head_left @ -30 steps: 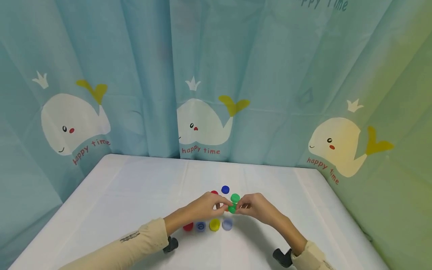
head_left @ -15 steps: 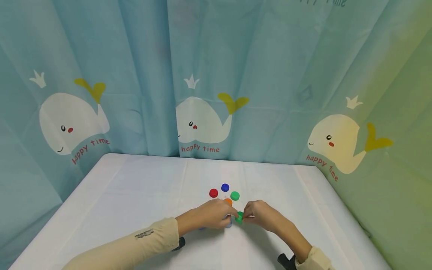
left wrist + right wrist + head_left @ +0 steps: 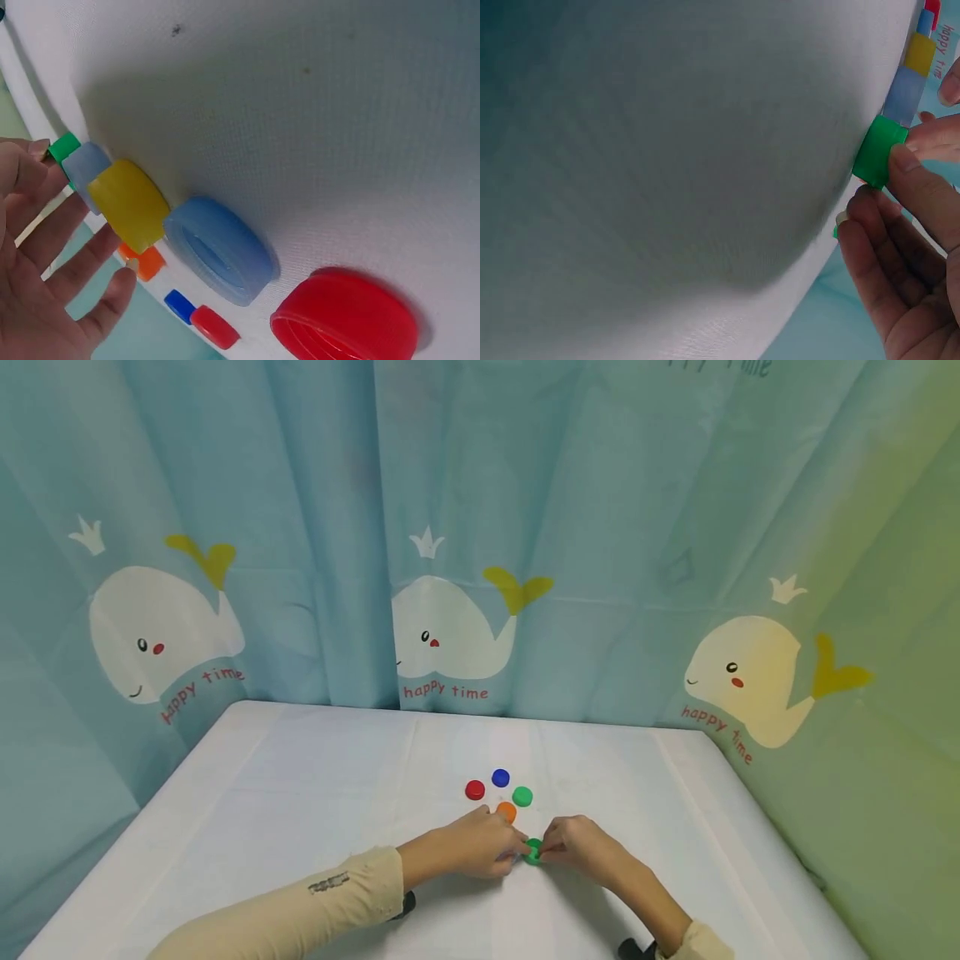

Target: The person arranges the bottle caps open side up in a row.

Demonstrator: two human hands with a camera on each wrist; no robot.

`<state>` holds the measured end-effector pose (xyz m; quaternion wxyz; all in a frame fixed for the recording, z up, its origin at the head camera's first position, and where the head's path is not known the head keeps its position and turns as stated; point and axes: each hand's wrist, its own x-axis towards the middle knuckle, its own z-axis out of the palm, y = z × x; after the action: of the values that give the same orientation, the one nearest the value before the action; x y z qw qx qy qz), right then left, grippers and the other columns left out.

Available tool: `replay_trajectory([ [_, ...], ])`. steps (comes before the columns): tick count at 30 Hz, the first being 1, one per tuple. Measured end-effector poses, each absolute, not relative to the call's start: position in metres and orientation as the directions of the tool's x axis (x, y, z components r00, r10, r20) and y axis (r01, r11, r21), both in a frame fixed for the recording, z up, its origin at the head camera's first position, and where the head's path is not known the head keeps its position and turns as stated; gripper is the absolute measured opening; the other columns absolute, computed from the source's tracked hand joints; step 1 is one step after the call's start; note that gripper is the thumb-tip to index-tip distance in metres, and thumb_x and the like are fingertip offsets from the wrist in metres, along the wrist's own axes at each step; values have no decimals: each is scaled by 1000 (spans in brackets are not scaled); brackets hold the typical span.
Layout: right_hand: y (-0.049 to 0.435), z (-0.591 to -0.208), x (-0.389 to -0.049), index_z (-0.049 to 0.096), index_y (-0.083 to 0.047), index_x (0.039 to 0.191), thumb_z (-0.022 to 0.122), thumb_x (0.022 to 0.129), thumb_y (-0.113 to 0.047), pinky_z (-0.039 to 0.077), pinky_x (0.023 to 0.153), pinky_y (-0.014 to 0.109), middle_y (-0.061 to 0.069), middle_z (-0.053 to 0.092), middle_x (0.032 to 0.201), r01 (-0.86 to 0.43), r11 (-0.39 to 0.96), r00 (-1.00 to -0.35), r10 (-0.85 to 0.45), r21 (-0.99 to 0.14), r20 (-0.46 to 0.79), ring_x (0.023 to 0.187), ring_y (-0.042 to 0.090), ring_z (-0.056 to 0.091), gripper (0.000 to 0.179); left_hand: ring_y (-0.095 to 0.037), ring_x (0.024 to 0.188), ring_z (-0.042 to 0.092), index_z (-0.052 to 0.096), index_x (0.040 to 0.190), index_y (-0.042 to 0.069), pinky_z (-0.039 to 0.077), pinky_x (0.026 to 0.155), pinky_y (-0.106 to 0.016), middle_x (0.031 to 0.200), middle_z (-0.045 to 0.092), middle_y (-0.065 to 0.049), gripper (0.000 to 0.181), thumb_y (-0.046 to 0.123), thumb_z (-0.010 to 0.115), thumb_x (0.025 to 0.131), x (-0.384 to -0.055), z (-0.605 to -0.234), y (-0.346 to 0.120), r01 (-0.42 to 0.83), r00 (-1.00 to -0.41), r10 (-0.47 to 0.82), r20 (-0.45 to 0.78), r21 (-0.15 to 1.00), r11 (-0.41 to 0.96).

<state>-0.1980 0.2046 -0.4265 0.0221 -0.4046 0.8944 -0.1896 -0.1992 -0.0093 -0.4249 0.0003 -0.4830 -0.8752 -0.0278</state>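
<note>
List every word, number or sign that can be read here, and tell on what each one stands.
"happy time": on the curtain, under the leftmost whale.
"happy time": under the middle whale.
"happy time": under the rightmost whale.
"happy time": sideways on the curtain, right wrist view, end blurred.
Top lettering: cut off, partly readable.
Dark mark on the left sleeve: too blurred to read.
Caps: none readable.

The sleeved left arm (image 3: 300, 903) reaches in low from the left, the right arm (image 3: 648, 893) slanting from the lower right, wrists apart. The left hand (image 3: 480, 843) points its index finger (image 3: 934, 135) towards the right hand (image 3: 579, 843), its other fingers spread and slightly bent. The right thumb (image 3: 919, 176) and fingertips form a pinch.
</note>
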Motion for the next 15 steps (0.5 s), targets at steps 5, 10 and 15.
replay_trajectory([
  [5,205,-428,-200,74,-6,80,75,77,-8,48,64,16,-6,64,79,-712,604,-677,-726,-359,123,74,2,59,4,-1,59,47,66,120,27,29,55,-16,118,62,13,34,19,61,87,-202,-428,-11,857,-515,856,41,64,512],
  [10,206,-428,-199,74,-6,83,75,77,-8,49,64,16,-6,65,81,-680,617,-698,-710,-397,91,75,2,60,6,-1,54,47,65,122,21,32,50,-13,121,61,9,34,16,58,89,-205,-429,-14,866,-492,868,61,141,481],
  [15,209,-428,-199,74,-5,88,76,77,-10,49,64,17,-5,66,81,-664,604,-703,-705,-441,91,74,1,59,12,-6,96,62,64,123,13,47,75,-15,123,60,4,32,14,56,92,-206,-423,-21,826,-545,827,140,258,501],
])
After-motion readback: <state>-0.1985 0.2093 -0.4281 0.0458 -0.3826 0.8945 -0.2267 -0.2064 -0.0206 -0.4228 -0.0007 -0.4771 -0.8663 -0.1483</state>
